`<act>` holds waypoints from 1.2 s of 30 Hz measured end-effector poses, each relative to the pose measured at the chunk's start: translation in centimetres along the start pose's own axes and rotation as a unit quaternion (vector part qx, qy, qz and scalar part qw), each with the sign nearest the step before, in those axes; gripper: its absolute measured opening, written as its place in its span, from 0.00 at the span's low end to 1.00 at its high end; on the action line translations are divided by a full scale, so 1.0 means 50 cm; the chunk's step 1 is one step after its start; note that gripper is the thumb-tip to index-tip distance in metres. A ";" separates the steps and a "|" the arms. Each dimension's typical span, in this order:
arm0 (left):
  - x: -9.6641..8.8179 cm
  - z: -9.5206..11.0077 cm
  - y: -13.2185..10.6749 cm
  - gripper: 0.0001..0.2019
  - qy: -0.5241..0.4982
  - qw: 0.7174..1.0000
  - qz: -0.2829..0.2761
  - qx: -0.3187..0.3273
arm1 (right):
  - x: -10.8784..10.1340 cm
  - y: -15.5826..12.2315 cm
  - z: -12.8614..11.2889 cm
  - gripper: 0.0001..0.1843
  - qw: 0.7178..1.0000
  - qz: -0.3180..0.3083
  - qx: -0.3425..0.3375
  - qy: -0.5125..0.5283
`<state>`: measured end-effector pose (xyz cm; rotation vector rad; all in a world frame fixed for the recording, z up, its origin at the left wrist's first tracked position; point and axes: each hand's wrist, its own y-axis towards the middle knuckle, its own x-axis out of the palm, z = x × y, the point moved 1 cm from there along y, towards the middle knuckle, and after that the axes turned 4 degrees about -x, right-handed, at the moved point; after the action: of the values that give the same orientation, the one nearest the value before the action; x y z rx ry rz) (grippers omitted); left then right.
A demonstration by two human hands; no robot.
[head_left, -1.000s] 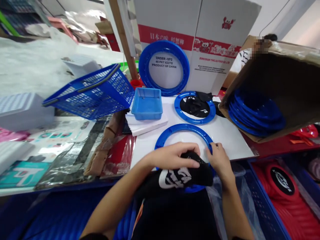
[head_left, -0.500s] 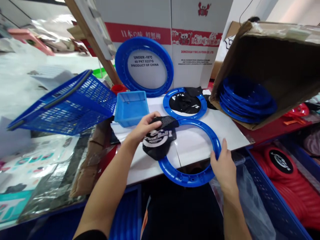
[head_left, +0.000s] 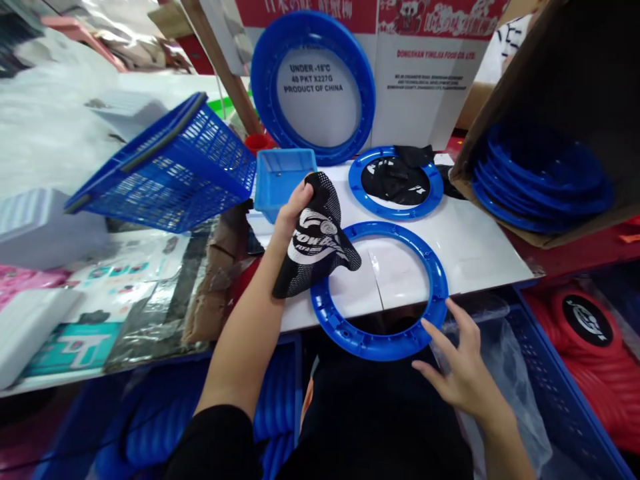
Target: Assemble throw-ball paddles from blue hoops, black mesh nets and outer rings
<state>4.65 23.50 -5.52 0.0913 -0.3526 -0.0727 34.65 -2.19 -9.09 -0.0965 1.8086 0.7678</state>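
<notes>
Pinched in my left hand [head_left: 299, 201] is a black mesh fabric disc [head_left: 320, 233] with white lettering, its lower part hanging over the ring's left side. A blue plastic ring [head_left: 437, 283] lies on the white board, its near edge jutting past the board. My right hand [head_left: 460, 360] is beside the ring's lower right, fingers spread, fingertips at or very near the rim. Behind lies a second blue ring [head_left: 356, 180] with black fabric [head_left: 395, 180] in and over it.
A large blue ring [head_left: 263, 87] leans on a printed carton [head_left: 425, 100]. To the left stand a small blue tray [head_left: 261, 190] and a tilted blue basket [head_left: 170, 177]. At right, a cardboard box [head_left: 465, 153] holds stacked blue rings [head_left: 540, 187]; below, a crate holds red discs [head_left: 595, 380].
My left hand has lifted the mesh disc off the ring's left side, turning its print upward. My right hand has loosened from the rim and opened. The view has shifted.
</notes>
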 end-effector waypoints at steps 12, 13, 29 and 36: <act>0.041 0.006 -0.042 0.28 -0.048 0.965 -0.192 -0.172 | 0.024 0.048 -0.037 0.32 0.997 -0.056 -0.041 -0.029; 0.047 0.007 -0.048 0.27 -0.040 0.956 -0.209 -0.200 | 0.035 0.058 -0.063 0.34 0.996 -0.072 -0.054 0.003; 0.041 -0.013 0.009 0.22 -0.055 0.993 -0.070 -0.082 | -0.026 -0.082 0.208 0.35 0.908 0.005 0.405 0.112; 0.034 -0.016 0.012 0.20 -0.066 0.991 -0.082 -0.077 | -0.018 -0.066 0.006 0.33 0.930 -0.137 0.265 0.214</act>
<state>6.55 24.02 -5.62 -0.0383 -0.4701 -0.2699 36.64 -4.89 -9.87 -0.1655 2.2962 0.0380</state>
